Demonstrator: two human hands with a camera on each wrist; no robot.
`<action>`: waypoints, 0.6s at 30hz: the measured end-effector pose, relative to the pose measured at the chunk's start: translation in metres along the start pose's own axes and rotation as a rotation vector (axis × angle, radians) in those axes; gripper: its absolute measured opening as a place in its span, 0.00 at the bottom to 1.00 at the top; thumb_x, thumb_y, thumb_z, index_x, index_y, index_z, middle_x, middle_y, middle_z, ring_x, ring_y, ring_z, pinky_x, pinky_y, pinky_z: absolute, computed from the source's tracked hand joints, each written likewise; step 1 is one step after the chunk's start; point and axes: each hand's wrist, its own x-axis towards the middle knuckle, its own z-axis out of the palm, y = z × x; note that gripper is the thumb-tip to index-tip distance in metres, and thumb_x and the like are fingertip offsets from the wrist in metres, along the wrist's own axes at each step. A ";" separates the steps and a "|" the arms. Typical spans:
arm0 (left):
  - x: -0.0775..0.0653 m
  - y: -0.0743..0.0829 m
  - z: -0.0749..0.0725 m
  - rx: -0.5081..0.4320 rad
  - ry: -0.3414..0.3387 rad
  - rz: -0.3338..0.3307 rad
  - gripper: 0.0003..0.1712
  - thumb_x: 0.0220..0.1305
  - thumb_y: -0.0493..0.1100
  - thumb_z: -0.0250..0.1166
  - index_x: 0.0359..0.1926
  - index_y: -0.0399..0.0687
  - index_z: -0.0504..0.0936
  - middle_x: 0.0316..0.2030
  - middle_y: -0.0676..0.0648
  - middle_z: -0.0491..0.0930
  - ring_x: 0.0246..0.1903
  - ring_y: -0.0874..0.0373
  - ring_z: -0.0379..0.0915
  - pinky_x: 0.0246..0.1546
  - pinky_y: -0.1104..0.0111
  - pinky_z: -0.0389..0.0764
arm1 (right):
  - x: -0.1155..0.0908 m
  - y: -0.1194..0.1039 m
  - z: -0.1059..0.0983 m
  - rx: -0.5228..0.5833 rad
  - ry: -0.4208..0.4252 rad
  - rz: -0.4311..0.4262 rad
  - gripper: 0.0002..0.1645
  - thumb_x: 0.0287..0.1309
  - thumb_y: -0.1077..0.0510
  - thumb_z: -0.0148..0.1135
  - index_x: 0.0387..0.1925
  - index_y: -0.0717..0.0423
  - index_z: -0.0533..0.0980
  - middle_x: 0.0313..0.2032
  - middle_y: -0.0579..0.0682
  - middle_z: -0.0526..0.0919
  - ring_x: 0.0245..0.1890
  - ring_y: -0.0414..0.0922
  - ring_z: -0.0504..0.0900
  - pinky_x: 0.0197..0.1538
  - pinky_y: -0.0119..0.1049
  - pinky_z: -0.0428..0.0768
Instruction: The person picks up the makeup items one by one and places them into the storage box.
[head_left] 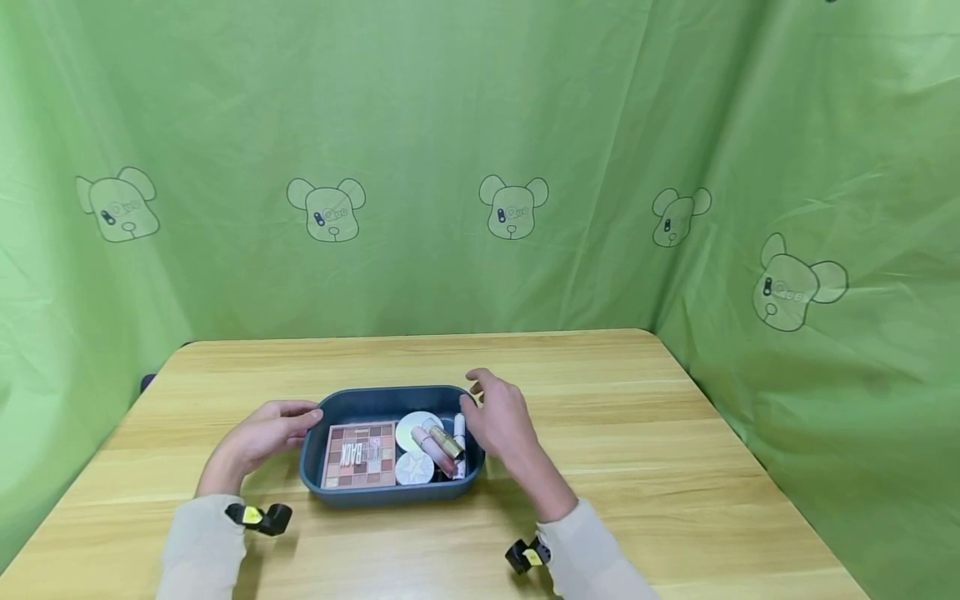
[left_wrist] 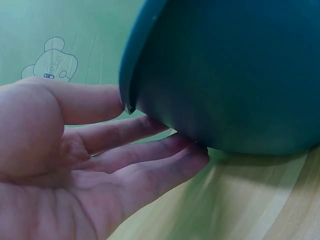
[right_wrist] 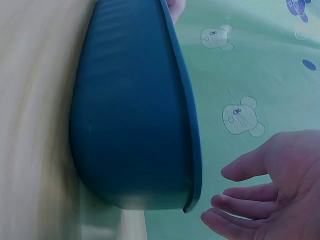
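A dark blue oblong bin (head_left: 382, 497) with rounded ends stands on the table. Inside it lie an eyeshadow palette (head_left: 358, 475) lettered "BACK", a plain white round compact (head_left: 407, 425) and a star-patterned compact (head_left: 412, 471). Across these sit a pink tube (head_left: 431, 448), a gold-banded tube (head_left: 447, 443) and a white tube (head_left: 460, 425). My left hand (head_left: 270, 429) holds the bin's left end, thumb at the rim and fingers against the lower outer wall. Beside the right end is my right hand (head_left: 498, 417); the right wrist view shows its loosely bent fingers (right_wrist: 245, 207) apart from the rim, holding nothing.
The wood-grain table (head_left: 637, 467) extends around the bin on all sides. A green curtain (head_left: 420, 108) with bear-head outlines hangs behind it and along both sides. A black wrist camera (head_left: 270, 518) is strapped at the left cuff, another camera (head_left: 522, 556) at the right.
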 end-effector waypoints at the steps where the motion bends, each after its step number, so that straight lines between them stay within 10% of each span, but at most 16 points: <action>1: 0.000 0.000 0.000 0.004 0.001 0.001 0.34 0.78 0.45 0.54 0.69 0.19 0.61 0.66 0.24 0.68 0.65 0.37 0.71 0.66 0.51 0.78 | 0.000 0.001 -0.001 0.003 0.004 0.007 0.20 0.64 0.59 0.64 0.57 0.58 0.79 0.43 0.56 0.87 0.43 0.54 0.86 0.46 0.48 0.86; 18: -0.006 0.008 -0.002 0.010 0.023 0.022 0.29 0.79 0.41 0.51 0.68 0.19 0.63 0.63 0.24 0.72 0.61 0.37 0.76 0.61 0.55 0.82 | 0.007 0.024 -0.023 0.008 0.037 0.093 0.22 0.65 0.56 0.61 0.58 0.58 0.79 0.43 0.55 0.87 0.47 0.56 0.85 0.50 0.51 0.85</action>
